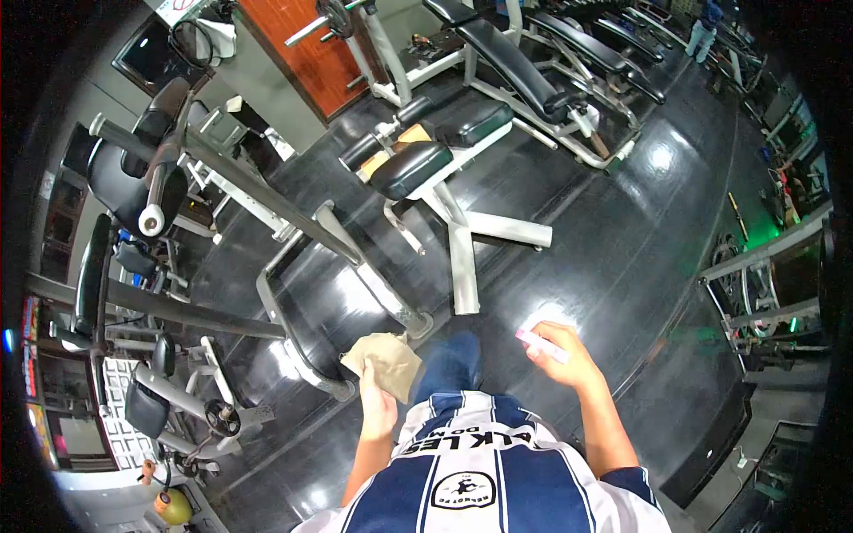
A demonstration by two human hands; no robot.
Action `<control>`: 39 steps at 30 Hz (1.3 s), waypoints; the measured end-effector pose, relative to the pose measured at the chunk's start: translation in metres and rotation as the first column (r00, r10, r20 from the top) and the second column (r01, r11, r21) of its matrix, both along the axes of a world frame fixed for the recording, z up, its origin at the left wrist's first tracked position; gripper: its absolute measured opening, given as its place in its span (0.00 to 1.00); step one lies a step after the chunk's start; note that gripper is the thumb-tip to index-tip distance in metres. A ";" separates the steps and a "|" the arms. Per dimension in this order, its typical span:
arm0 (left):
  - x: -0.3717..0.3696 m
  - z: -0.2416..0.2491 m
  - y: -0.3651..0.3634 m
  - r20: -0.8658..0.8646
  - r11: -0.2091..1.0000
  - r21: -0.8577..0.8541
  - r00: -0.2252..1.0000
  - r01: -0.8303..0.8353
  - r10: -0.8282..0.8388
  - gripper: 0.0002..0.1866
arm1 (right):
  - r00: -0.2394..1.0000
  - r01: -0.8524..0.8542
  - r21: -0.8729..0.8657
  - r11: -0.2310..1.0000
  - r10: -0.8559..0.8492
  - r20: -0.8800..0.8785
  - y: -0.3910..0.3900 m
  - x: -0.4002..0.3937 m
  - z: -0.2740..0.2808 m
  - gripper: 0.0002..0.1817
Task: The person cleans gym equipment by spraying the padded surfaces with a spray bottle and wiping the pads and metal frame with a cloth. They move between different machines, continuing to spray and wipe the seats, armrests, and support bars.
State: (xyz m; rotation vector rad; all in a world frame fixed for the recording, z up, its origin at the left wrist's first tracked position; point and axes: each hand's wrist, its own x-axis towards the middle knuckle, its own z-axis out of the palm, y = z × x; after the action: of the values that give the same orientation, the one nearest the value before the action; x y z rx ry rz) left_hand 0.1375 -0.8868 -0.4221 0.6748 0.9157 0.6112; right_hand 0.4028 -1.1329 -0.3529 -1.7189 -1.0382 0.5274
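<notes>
Your left hand [378,404] is clamped on a tan cloth [384,362], ready for wiping; your right hand [562,355] grips a pink bottle [542,345] at lower centre

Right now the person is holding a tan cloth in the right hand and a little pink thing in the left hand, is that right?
Not quite: the hands are swapped. In the head view, the tan cloth is in the left hand, and the little pink thing is in the right hand.

single head view, fisheye, looking steeply down, close over own torso.
</notes>
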 end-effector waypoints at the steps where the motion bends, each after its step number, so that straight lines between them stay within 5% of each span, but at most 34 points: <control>1: 0.008 0.001 0.006 -0.016 0.999 0.007 0.999 -0.039 0.040 0.26 | 1.000 -0.007 0.003 1.000 0.007 -0.001 0.004 0.007 0.001 0.14; 4: 0.044 0.005 0.028 0.003 0.997 0.029 0.998 -0.071 0.071 0.26 | 0.998 0.020 -0.028 0.999 -0.021 -0.062 0.012 0.025 0.005 0.15; 7: 0.095 0.009 0.054 0.020 0.997 0.031 0.997 -0.077 0.076 0.23 | 0.918 0.126 -0.036 0.991 -0.131 -0.374 0.004 0.047 -0.001 0.17; 10: 0.160 0.021 0.080 -0.053 0.998 0.058 0.998 -0.016 0.019 0.25 | 0.859 0.231 -0.017 0.973 -0.212 -0.466 0.009 0.086 0.000 0.18; 18: 0.278 0.026 0.181 -0.079 0.995 0.080 0.996 0.051 -0.044 0.27 | 0.887 0.144 -0.172 0.974 -0.204 -0.414 0.166 0.215 0.009 0.15; 21: 0.305 0.047 0.221 -0.141 0.999 0.039 0.990 -0.027 0.033 0.27 | 0.984 -0.085 -0.070 0.994 0.073 -0.164 0.243 0.250 0.034 0.12; 32: 0.340 0.077 0.290 -0.153 0.895 0.239 0.895 -0.378 0.419 0.27 | 0.891 -0.437 -0.044 0.899 0.425 -0.159 0.380 0.353 0.068 0.12; 34: 0.348 0.078 0.293 -0.144 0.851 0.230 0.848 -0.472 0.510 0.28 | 0.851 -0.517 -0.040 0.855 0.508 -0.132 0.399 0.376 0.072 0.13; 36: 0.348 0.074 0.289 -0.100 0.790 0.261 0.799 -0.554 0.593 0.29 | 0.801 -0.535 -0.149 0.831 0.443 -0.403 0.415 0.401 0.073 0.14; 39: 0.362 0.088 0.276 -0.012 0.616 0.251 0.633 -0.747 0.774 0.28 | 0.725 -0.681 -0.081 0.728 0.655 -0.213 0.454 0.441 0.073 0.15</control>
State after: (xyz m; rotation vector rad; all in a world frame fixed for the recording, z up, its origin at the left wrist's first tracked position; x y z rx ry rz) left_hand 0.4992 -0.6110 -0.3343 0.4935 1.2664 1.4840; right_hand 0.8439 -0.6793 -0.2795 -1.3454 -1.5262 1.2290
